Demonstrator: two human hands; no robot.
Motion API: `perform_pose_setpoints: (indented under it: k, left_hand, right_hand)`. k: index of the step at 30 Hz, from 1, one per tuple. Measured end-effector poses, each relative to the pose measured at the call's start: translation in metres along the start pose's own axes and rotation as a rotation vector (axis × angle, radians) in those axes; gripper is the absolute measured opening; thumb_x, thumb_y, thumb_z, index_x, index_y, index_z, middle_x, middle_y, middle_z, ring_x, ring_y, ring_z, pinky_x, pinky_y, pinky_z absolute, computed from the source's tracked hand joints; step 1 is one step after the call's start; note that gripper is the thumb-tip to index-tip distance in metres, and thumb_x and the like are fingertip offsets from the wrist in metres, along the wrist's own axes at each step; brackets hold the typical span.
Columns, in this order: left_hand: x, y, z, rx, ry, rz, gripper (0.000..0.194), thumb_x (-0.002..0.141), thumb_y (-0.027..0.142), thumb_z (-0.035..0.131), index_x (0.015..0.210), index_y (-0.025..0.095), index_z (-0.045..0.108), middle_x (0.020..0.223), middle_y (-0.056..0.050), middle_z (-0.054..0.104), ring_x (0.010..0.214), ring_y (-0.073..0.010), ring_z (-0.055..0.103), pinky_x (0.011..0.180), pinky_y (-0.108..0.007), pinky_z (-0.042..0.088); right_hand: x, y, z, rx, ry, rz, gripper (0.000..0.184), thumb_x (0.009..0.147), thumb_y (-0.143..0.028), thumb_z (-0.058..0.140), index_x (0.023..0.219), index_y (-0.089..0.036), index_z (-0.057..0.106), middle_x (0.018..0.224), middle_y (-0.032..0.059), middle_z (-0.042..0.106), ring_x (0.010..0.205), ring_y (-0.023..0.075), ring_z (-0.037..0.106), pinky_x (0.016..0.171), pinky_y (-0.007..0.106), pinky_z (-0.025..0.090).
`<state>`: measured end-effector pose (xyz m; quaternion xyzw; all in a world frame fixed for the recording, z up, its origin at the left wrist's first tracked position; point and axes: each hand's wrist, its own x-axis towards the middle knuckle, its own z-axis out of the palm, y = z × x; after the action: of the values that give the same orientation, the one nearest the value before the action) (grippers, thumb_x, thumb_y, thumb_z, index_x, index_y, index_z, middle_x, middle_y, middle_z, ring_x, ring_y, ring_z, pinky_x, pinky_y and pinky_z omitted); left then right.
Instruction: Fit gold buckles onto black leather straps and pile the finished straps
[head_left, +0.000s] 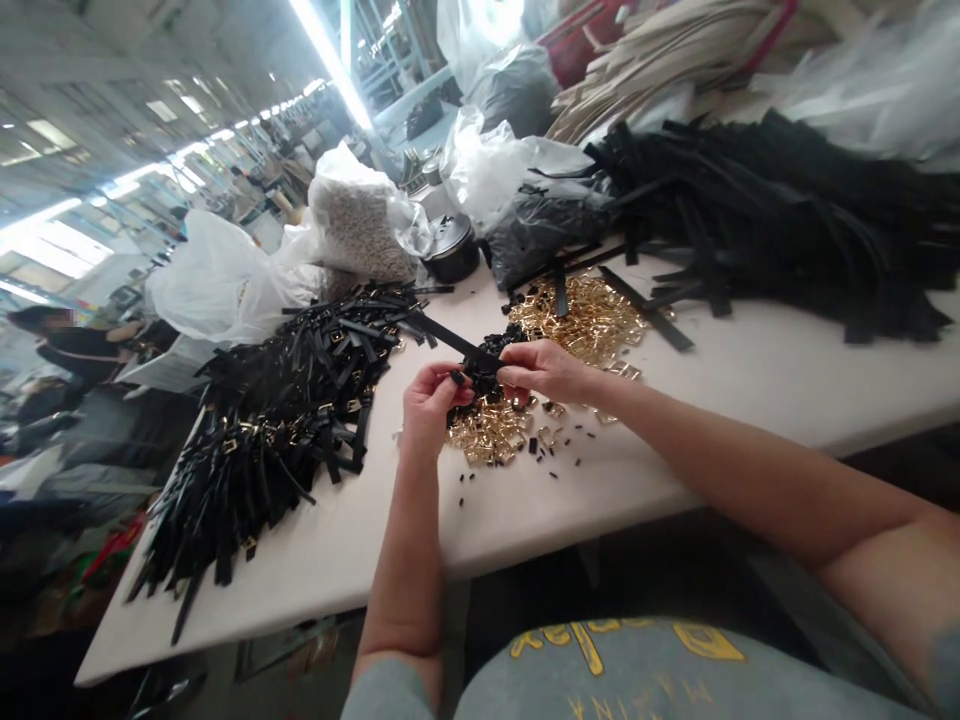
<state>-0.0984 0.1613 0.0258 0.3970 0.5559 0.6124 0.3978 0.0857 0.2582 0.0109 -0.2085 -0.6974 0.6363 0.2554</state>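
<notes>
My left hand and my right hand meet over the white table, both pinched on one black strap that runs up and to the left from my fingers. Under my hands lies a heap of small gold metal buckles. A bigger heap of gold buckles sits just behind my right hand. Tiny black bits are scattered on the table in front of the buckles.
A pile of black straps with gold buckles covers the left of the table. A large pile of plain black straps fills the back right. White plastic bags, a bag of pellets and a black pot stand behind. A person sits far left.
</notes>
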Motion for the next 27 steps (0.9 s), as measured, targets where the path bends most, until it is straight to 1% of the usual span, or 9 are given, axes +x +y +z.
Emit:
perform_pose_setpoints:
  k: [2,6,10,12,15,18,22,25,27]
  left_hand:
    - [-0.001,-0.009,0.007,-0.036,0.007,-0.010,0.029,0.068,0.036,0.080,0.087,0.018,0.068,0.071,0.000,0.071,0.052,-0.0078,0.064,0.054,-0.019,0.055]
    - [-0.003,-0.021,0.012,-0.040,-0.005,-0.021,0.030,0.069,0.037,0.080,0.090,0.018,0.069,0.073,0.000,0.072,0.054,-0.0085,0.065,0.056,-0.020,0.056]
    - [-0.003,-0.023,0.015,-0.031,0.021,-0.020,0.035,0.068,0.040,0.082,0.091,0.017,0.069,0.073,-0.001,0.071,0.054,-0.0089,0.065,0.056,-0.021,0.056]
    - [-0.003,-0.022,0.016,-0.032,0.050,-0.023,0.036,0.067,0.040,0.083,0.091,0.016,0.068,0.074,-0.001,0.071,0.054,-0.0087,0.065,0.056,-0.021,0.056]
    - [-0.002,-0.023,0.014,-0.032,0.097,-0.019,0.034,0.066,0.037,0.085,0.085,0.016,0.067,0.072,0.001,0.070,0.055,-0.0080,0.065,0.056,-0.019,0.055]
    - [0.000,-0.024,0.011,-0.019,0.119,-0.008,0.031,0.063,0.034,0.087,0.079,0.016,0.068,0.068,0.002,0.069,0.055,-0.0069,0.064,0.057,-0.017,0.054]
    - [0.001,-0.023,0.009,0.021,0.092,-0.019,0.032,0.061,0.036,0.087,0.079,0.015,0.072,0.072,-0.001,0.071,0.056,-0.0077,0.064,0.058,-0.020,0.054]
    - [-0.002,-0.022,0.009,0.040,0.054,-0.017,0.031,0.065,0.038,0.085,0.083,0.016,0.074,0.075,-0.002,0.072,0.058,-0.0086,0.064,0.061,-0.022,0.055]
    - [-0.003,-0.023,0.009,0.050,0.034,0.010,0.029,0.067,0.037,0.084,0.086,0.017,0.074,0.075,-0.002,0.073,0.060,-0.0088,0.065,0.063,-0.022,0.055]
  right_hand:
    - [0.000,0.001,0.000,0.001,-0.009,-0.015,0.022,0.083,-0.039,0.062,0.080,-0.017,0.058,0.066,-0.0002,0.066,0.052,0.0102,0.060,0.052,0.024,0.051]
    - [-0.001,0.001,0.002,-0.087,-0.021,-0.045,0.018,0.087,-0.034,0.059,0.083,-0.016,0.059,0.066,-0.0008,0.065,0.052,0.0095,0.060,0.051,0.022,0.048]
    - [0.000,0.001,0.002,-0.241,-0.039,-0.068,0.014,0.090,-0.025,0.055,0.083,-0.015,0.061,0.064,-0.0013,0.064,0.052,0.0079,0.058,0.051,0.020,0.045]
    - [0.000,0.002,0.002,-0.276,-0.057,-0.065,0.013,0.090,-0.024,0.054,0.084,-0.015,0.061,0.065,-0.0015,0.064,0.052,0.0074,0.058,0.052,0.019,0.044]
    - [0.000,0.004,0.002,-0.314,-0.087,-0.089,0.014,0.091,-0.023,0.053,0.085,-0.015,0.062,0.066,-0.0023,0.064,0.053,0.0071,0.058,0.053,0.019,0.043]
    - [0.000,0.004,0.002,-0.416,-0.107,-0.107,0.016,0.091,-0.024,0.054,0.081,-0.015,0.063,0.065,-0.0024,0.065,0.052,0.0069,0.057,0.055,0.019,0.041]
    - [0.000,0.003,0.000,-0.525,-0.111,-0.085,0.017,0.090,-0.023,0.054,0.079,-0.015,0.064,0.066,-0.0012,0.067,0.053,0.0075,0.057,0.056,0.020,0.039]
    - [0.001,0.003,-0.001,-0.540,-0.105,-0.073,0.016,0.090,-0.023,0.055,0.079,-0.015,0.065,0.065,-0.0014,0.067,0.054,0.0080,0.057,0.055,0.020,0.037]
    - [0.001,0.003,-0.002,-0.548,-0.084,-0.077,0.017,0.090,-0.023,0.055,0.078,-0.015,0.065,0.063,-0.0018,0.066,0.054,0.0080,0.055,0.056,0.020,0.036]
